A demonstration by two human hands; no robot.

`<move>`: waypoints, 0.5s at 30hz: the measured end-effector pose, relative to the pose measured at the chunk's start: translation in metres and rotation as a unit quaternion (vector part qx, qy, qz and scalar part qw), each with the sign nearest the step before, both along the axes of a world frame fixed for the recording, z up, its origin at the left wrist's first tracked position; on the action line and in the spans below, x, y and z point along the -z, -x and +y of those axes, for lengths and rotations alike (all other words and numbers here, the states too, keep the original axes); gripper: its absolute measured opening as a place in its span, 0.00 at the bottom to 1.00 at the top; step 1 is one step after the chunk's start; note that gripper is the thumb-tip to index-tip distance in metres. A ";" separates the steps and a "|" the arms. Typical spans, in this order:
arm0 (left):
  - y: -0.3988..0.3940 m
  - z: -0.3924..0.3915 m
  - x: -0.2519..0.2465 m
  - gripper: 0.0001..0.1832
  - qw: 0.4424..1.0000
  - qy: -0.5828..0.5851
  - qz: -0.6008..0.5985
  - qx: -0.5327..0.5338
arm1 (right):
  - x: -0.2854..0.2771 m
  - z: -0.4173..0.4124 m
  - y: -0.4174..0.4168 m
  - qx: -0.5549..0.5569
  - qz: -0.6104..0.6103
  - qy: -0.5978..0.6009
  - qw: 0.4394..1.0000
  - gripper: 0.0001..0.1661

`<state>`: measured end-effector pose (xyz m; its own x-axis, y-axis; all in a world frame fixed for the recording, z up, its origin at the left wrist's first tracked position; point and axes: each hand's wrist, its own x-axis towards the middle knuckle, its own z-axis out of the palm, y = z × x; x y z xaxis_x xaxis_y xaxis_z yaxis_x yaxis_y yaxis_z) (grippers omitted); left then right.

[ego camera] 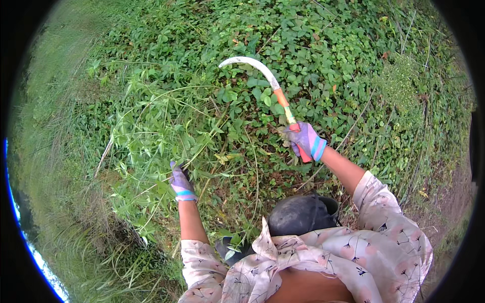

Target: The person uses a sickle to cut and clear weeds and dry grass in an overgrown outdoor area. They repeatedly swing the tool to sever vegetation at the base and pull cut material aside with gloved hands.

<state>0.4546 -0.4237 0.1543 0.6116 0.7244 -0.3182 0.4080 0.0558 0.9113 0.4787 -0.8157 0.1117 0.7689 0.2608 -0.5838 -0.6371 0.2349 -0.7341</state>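
My right hand, in a purple and pink work glove with a blue-striped cuff, is closed around the red grip of a sickle. The pale curved blade reaches up and to the left over leafy ground cover, its tip apart from my other hand. On the left, my left hand, gloved alike, is closed around thin stems of a bunch of leafy green weeds. The weeds spread above and to the left of the glove. Leaves and stems partly hide its fingers.
Dense low creeping plants cover the slope ahead. Tall grass stands at lower left, and dry stalks cross the growth at right. Close to my body are a dark rounded form and a black rim, possibly a rubber boot. Bare soil shows at far right.
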 end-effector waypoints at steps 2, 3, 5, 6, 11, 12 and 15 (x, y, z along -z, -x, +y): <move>0.003 -0.003 -0.013 0.31 0.999 -0.030 0.013 0.034 | -0.005 0.045 -0.025 -0.068 -0.061 0.005 0.996 0.10; 0.003 -0.025 -0.020 0.31 0.999 -0.025 0.030 0.037 | 0.006 0.063 -0.033 -0.106 -0.099 0.045 0.988 0.10; 0.016 -0.022 -0.012 0.31 0.998 -0.036 -0.028 0.034 | 0.013 0.105 -0.034 -0.260 -0.092 0.135 0.952 0.13; 0.027 -0.030 -0.022 0.31 0.999 -0.027 -0.019 0.020 | 0.018 0.116 -0.031 -0.276 -0.164 0.223 0.921 0.14; 0.089 -0.072 -0.048 0.33 0.987 -0.003 0.085 0.135 | 0.024 0.129 -0.024 -0.306 -0.249 0.292 0.871 0.13; 0.091 -0.091 -0.058 0.36 0.949 -0.101 0.171 0.246 | 0.025 0.131 -0.024 -0.309 -0.242 0.293 0.872 0.13; 0.059 -0.158 -0.079 0.46 0.731 -0.478 0.129 0.469 | 0.024 0.135 -0.024 -0.321 -0.226 0.293 0.872 0.15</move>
<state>0.3954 -0.5815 0.2332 0.9910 -0.0093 -0.1334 0.0229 -0.9710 0.2379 0.5029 -0.6803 0.0875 0.7596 0.4810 -0.4378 -0.1141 -0.5641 -0.8178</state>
